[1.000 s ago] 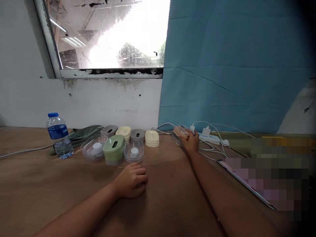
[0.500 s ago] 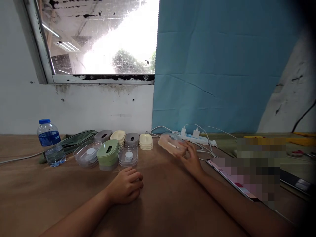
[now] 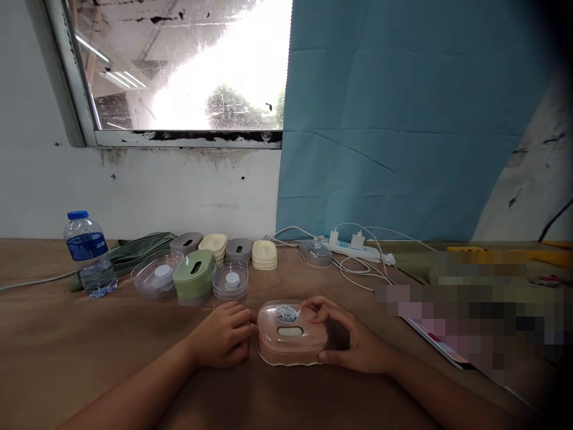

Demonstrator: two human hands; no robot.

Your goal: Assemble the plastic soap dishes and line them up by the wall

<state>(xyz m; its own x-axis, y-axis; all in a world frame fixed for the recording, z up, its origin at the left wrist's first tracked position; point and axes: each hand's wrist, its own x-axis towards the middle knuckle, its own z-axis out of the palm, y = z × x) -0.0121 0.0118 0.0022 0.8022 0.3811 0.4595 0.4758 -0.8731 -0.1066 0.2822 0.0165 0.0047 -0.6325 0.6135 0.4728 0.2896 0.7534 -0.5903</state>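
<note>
A pinkish plastic container with a clear domed lid (image 3: 292, 346) sits flat on the brown tabletop in front of me. Its lid has a round silvery patch and an oval slot. My right hand (image 3: 353, 337) grips its right side, fingers on the top far corner and thumb at the near corner. Close against its left edge lies my left hand (image 3: 226, 334), resting on the table with fingers curled in and nothing visible in them. Whether those fingertips touch the container, I cannot tell.
Behind the hands stand a green container (image 3: 196, 273), clear lidded dishes (image 3: 230, 288), stacked cream lids (image 3: 264, 255) and a grey container (image 3: 316, 254). A water bottle (image 3: 91, 254) is at far left. A power strip (image 3: 353, 251) with white cables and a phone-like slab (image 3: 436, 340) lie right.
My right hand has brought the pinkish container from beside the power strip toward me, next to my left hand. The grey container behind it now shows. My left hand has hardly moved.
</note>
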